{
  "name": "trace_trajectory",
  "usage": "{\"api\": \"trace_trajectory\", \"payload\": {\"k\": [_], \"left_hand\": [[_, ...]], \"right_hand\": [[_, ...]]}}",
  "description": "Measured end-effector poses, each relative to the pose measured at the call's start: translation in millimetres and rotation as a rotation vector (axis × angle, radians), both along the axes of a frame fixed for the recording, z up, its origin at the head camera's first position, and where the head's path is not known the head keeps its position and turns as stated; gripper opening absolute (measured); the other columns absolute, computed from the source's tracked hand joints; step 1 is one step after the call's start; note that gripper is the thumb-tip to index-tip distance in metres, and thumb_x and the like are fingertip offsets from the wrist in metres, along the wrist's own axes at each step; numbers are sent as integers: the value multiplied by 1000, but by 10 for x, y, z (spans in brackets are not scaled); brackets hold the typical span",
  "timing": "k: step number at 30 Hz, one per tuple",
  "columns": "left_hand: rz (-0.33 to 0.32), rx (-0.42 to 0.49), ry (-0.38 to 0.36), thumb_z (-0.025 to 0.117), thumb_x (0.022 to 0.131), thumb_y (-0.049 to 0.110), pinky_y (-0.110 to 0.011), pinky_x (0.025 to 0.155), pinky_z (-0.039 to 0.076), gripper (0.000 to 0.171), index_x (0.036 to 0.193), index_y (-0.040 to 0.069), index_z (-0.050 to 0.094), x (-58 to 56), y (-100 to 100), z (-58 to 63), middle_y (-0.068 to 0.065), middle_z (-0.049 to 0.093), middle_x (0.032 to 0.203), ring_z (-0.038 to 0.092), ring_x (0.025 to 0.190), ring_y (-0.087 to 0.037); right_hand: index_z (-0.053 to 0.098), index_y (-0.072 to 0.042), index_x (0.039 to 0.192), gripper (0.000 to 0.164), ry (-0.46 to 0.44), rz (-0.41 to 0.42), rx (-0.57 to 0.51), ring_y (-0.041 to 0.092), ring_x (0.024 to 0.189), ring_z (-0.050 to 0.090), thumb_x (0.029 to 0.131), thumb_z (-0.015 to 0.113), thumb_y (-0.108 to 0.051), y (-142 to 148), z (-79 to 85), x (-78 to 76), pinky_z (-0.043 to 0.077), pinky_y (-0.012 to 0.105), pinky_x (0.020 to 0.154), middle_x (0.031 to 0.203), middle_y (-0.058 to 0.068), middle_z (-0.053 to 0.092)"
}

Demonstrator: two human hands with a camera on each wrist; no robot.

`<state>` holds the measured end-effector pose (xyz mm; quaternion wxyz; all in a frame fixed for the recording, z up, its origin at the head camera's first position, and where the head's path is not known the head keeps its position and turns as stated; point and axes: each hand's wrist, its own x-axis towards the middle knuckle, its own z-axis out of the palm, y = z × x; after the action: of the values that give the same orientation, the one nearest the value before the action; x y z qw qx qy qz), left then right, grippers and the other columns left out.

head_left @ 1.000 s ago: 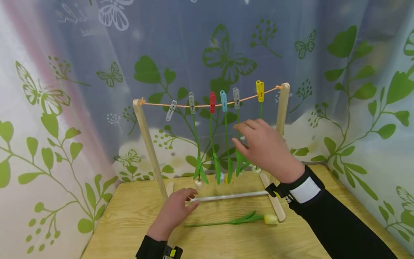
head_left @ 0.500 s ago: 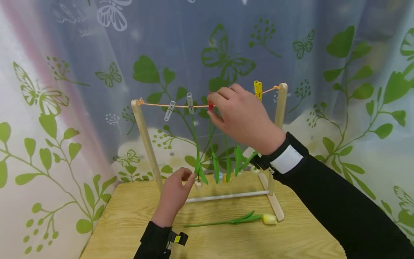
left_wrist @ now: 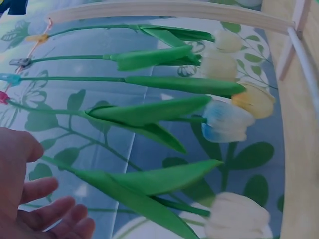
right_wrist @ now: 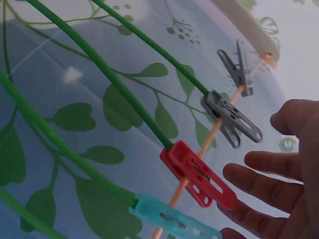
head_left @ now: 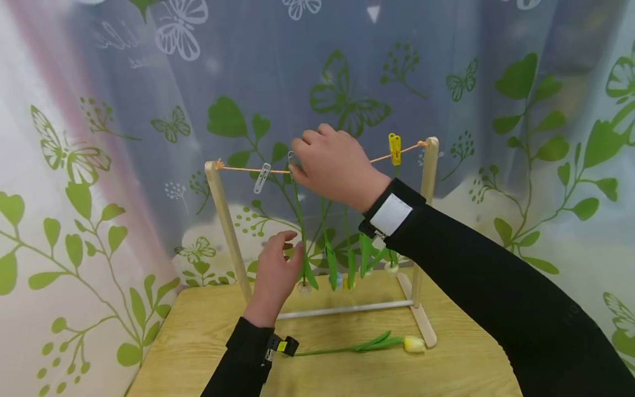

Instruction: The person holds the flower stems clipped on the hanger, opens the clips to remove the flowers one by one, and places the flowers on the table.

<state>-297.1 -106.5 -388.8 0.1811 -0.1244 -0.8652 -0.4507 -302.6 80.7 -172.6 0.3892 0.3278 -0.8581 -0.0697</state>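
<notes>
My right hand (head_left: 339, 165) is raised to the orange string, its thumb and fingers spread about a grey clothespin (right_wrist: 232, 118). In the right wrist view the fingers stay apart from that clothespin, and the fingertips come close to a red clothespin (right_wrist: 197, 172). A light blue clothespin (right_wrist: 172, 219) sits further along the string. Lower down, my left hand (head_left: 279, 270) has loosely bent fingers beside the stem of a hanging white tulip (left_wrist: 237, 216). Other tulips hang head down, among them a blue-and-white tulip (left_wrist: 227, 121) and a yellow tulip (left_wrist: 254, 99).
A wooden post (head_left: 225, 226) and a second post (head_left: 430, 171) carry the string. One pale clothespin (head_left: 262, 178) hangs without a flower; a yellow clothespin (head_left: 394, 149) is at the right. A pale yellow tulip (head_left: 414, 344) lies on the wooden table (head_left: 347, 375), before the white crossbar (head_left: 347, 310).
My right hand has moved up and left, from beside the right-hand stems past the red clothespin to the grey one. My left hand has risen from near the crossbar to the leftmost tulip's stem.
</notes>
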Motion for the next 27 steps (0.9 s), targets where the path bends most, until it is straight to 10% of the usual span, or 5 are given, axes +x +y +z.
{"api": "trace_trajectory", "payload": {"k": [27], "left_hand": [[-99,216,115,47,121,37,-40,122,55,52,167,13,41,-233,254,567,-9,55,160,59,145,-28]], "right_hand": [[73,-14,111,37,-265,-132,102,33,97,64,119,50,-42,-213,134,-148,58,50,83,109,7,73]]}}
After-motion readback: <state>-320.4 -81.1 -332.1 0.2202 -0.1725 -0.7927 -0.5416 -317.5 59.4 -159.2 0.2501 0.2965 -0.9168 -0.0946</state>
